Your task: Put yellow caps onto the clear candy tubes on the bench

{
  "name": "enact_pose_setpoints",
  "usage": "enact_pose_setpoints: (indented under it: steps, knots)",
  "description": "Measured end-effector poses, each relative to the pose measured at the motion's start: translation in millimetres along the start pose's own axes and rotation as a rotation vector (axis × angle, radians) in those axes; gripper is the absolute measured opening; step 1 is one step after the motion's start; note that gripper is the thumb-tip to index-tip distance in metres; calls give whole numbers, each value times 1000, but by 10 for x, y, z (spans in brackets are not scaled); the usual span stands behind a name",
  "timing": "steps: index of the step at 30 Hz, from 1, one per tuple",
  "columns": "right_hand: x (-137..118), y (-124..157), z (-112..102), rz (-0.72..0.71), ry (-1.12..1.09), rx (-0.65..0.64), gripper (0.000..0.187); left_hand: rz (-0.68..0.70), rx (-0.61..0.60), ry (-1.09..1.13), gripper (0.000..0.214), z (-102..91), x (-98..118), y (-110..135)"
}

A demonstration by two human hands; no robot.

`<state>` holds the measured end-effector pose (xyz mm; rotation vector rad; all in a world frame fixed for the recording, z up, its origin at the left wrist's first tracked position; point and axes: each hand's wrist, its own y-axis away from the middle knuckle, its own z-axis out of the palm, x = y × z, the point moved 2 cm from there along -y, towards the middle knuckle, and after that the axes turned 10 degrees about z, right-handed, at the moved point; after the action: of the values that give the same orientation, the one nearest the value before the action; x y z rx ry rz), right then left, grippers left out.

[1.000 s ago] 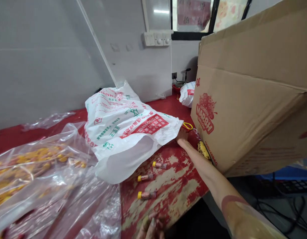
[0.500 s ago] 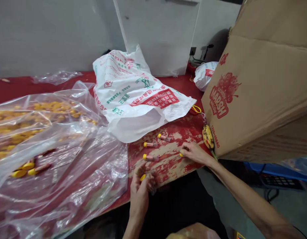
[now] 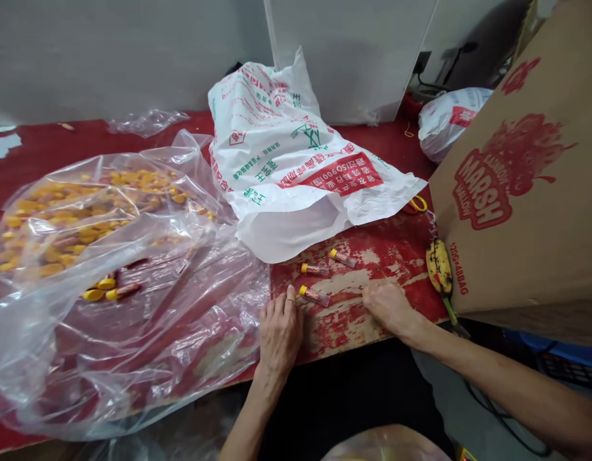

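Note:
Three small clear tubes with yellow caps lie on the worn red tabletop: a near tube (image 3: 315, 295), a middle tube (image 3: 315, 269) and a far tube (image 3: 343, 258). My left hand (image 3: 281, 326) is palm down just left of the near tube, its fingers curled and close together. Whatever is under those fingers is hidden. To the right of the tubes, my right hand (image 3: 388, 309) rests low over the table with its fingers closed. Its fingertips are turned away, so I cannot make out what they hold.
A clear plastic bag (image 3: 219, 320) with many yellow-capped tubes (image 3: 75, 230) spreads across the left. Behind the loose tubes lies a white printed sack (image 3: 286, 166), its mouth facing me. A banana (image 3: 439, 267) rests against a large cardboard box (image 3: 531, 211) on the right.
The view has shifted left. My left hand has turned palm down and moved forward beside the near tube; the yellow caps seen at both hands are now hidden.

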<state>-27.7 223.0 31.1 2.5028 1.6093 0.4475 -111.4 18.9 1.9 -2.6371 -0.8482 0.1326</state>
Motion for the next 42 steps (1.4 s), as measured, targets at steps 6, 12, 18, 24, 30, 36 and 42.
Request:
enact_pose_setpoints:
  steps: [6, 12, 18, 24, 30, 36, 42]
  knots:
    - [54, 52, -29, 5, 17, -9, 27, -94, 182, 125, 40, -101, 28, 193]
    - [-167, 336, 63, -33, -499, 95, 28, -216, 144, 121, 33, -96, 49, 304]
    - [-1146, 367, 91, -38, -827, 308, 36, -379, 94, 69, 31, -154, 44, 295]
    - [-1454, 314, 143, -223, -653, 511, 45, -249, 294, 61, 31, -151, 25, 361]
    - [-938, 275, 30, -158, -611, 575, 42, 76, 193, 19, 29, -145, 61, 260]
    - [-877, 72, 12, -124, -543, 398, 23, 111, 303, -61, 28, -33, 25, 182]
    - [-148, 308, -137, -80, -542, 225, 23, 130, 375, -64, 30, 22, -6, 82]
